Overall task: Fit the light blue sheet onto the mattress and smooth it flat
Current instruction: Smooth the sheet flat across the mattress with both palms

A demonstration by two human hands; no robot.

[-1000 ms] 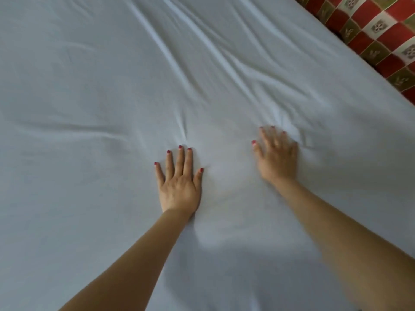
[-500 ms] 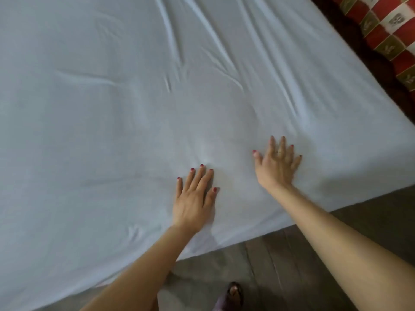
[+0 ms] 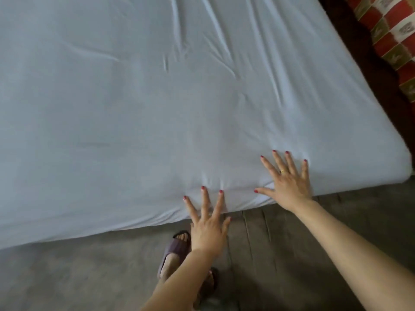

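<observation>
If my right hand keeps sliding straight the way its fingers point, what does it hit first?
Likely nothing solid: the right hand lies flat on the light blue sheet, fingers pointing up the bed. First in line are the long creases, though depth is unclear.

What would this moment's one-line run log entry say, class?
step: smoothing | left hand: flat at sheet edge | right hand: flat on sheet | creases: upper right

A single head-worn camera looks forward and steeply down from beside the bed, close over its near edge. The wide lens takes in the light blue sheet [image 3: 157, 108] from that edge to the right corner, plus the floor [image 3: 67, 277] (a slippered foot [image 3: 174, 250] directly below) and both outstretched forearms.
</observation>
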